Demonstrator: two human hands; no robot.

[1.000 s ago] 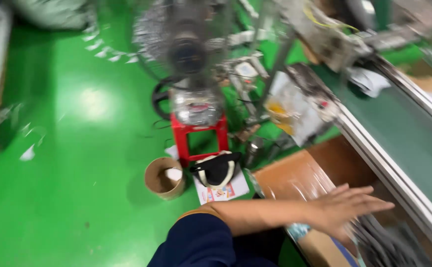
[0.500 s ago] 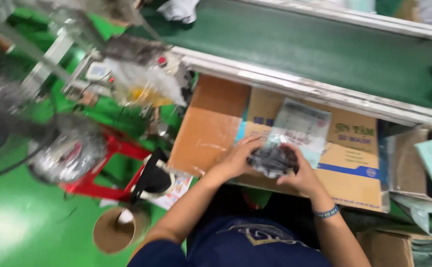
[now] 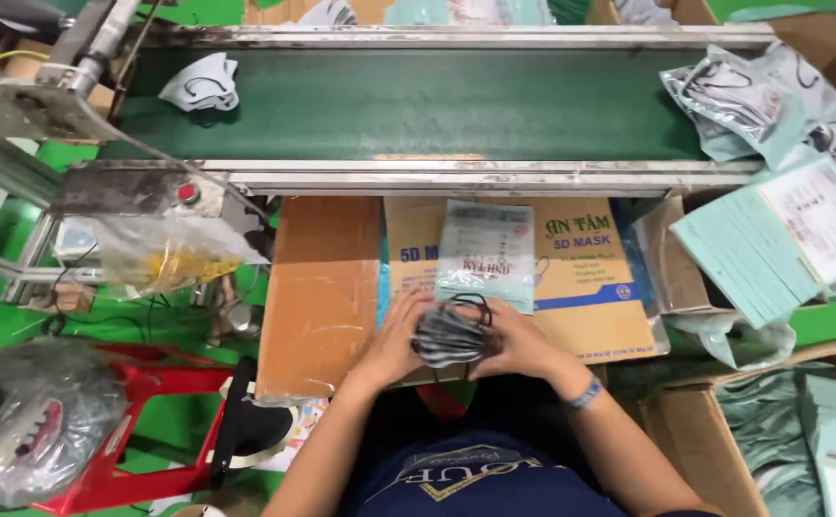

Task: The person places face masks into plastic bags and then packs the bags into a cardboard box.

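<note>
Left hand [image 3: 397,337] & right hand [image 3: 512,340] clamp a grey mask stack [image 3: 448,335] together, atop cardboard box [image 3: 322,287], by clear pouch [image 3: 487,254].

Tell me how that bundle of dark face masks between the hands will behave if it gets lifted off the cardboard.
The bundle of masks looks soft and layered, so it would likely sag and fan apart unless squeezed. The left hand and right hand press it from both sides, which suggests it is loose. Thin ear loops stick out and could snag.

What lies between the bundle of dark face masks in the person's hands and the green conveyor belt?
In the head view, a clear printed plastic pouch lies flat on the cardboard box, between the bundle of dark face masks and the green conveyor belt.
</note>
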